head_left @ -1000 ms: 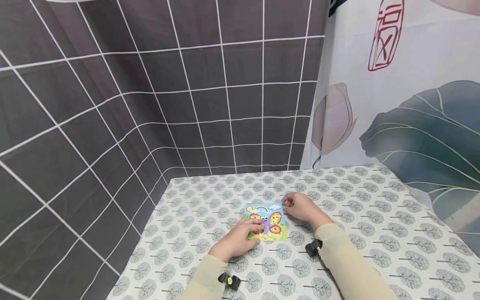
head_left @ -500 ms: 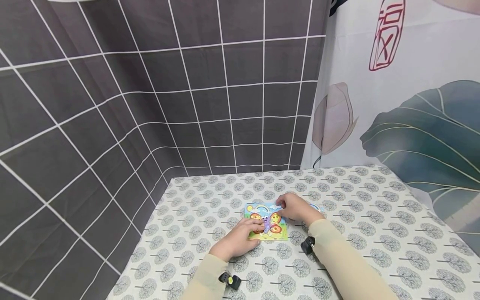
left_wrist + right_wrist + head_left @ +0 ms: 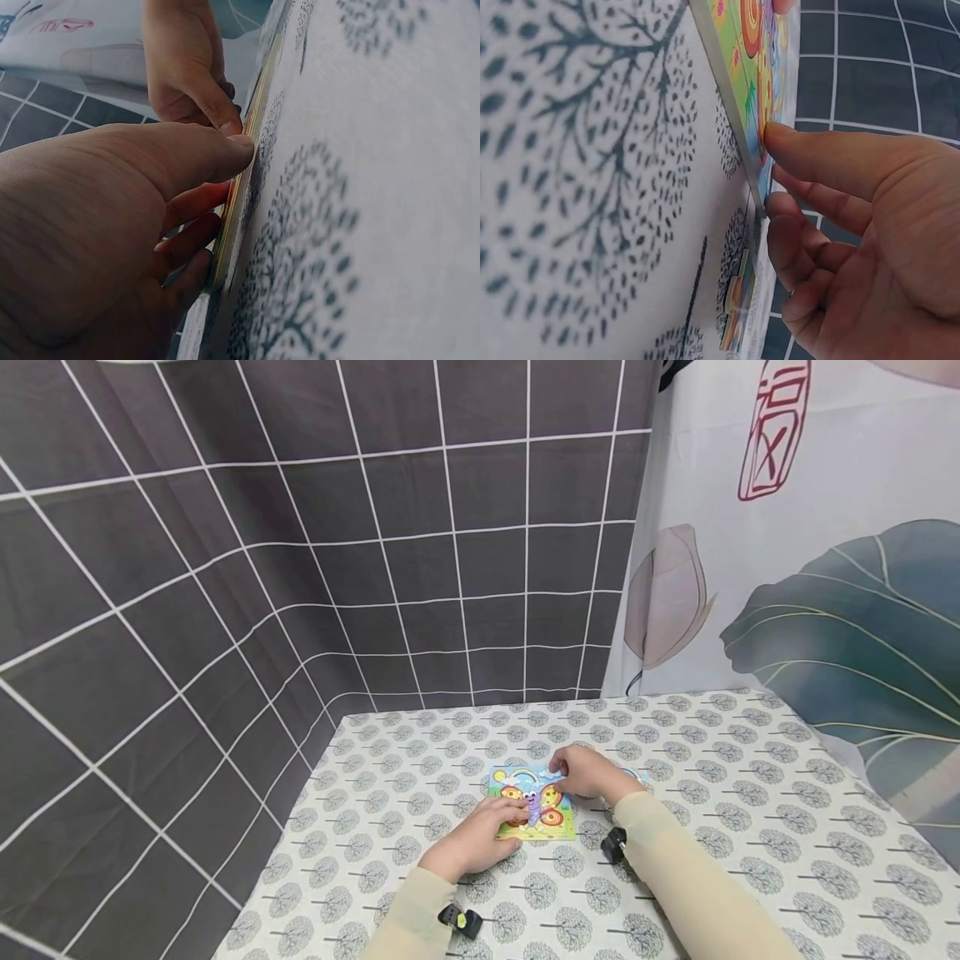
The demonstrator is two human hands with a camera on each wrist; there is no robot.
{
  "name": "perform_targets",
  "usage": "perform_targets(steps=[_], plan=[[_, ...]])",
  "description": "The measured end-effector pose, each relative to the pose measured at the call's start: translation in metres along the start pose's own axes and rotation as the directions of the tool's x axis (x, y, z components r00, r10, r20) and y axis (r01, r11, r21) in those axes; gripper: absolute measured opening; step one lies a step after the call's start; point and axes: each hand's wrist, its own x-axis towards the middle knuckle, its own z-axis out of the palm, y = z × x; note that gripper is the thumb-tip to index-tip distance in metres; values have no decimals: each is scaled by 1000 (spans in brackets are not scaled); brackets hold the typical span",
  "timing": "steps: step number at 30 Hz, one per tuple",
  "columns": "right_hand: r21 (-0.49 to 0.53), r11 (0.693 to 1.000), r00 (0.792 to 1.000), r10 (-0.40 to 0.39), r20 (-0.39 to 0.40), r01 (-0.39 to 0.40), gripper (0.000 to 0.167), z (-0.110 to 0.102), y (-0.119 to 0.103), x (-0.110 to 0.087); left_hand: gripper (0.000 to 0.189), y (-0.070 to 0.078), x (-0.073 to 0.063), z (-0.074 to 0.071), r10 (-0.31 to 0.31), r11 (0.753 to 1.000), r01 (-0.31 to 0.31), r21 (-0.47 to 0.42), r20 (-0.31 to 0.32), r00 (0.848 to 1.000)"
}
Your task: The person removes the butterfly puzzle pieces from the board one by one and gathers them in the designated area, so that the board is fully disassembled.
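Observation:
A square butterfly picture puzzle (image 3: 551,827) with a grey edge lies on the patterned tablecloth, between my hands. My left hand (image 3: 480,835) rests on its left side, fingers stretched over the picture; in the left wrist view the left thumb (image 3: 240,150) lies at the near edge. At the upper right corner is my right hand (image 3: 588,772). Its thumb (image 3: 784,139) touches the picture while the other fingers bend around the corner, as the right wrist view shows. I cannot tell whether a piece is between them.
Partly behind the right hand lies a small rainbow-coloured flat piece (image 3: 739,300) on the tablecloth (image 3: 420,777). A dark checked curtain (image 3: 487,568) hangs along the back and left, and a white flower-print curtain (image 3: 690,468) on the right.
My right hand has moved left from beside the puzzle's right edge onto its upper right corner, uncovering part of the rainbow-coloured piece. The left hand has stayed in place.

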Motion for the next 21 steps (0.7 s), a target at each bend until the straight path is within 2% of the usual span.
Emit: perform_targets(steps=[10,21], plan=[[-48,999,999,-25,36,26,31,-4,-6,-1,49,1,1,-1,-16,1000,16,1,11,1000],[-52,999,1000,-2,22,3,34,-3,-7,2,48,-3,1,2,0,1000,0,0,6,1000]])
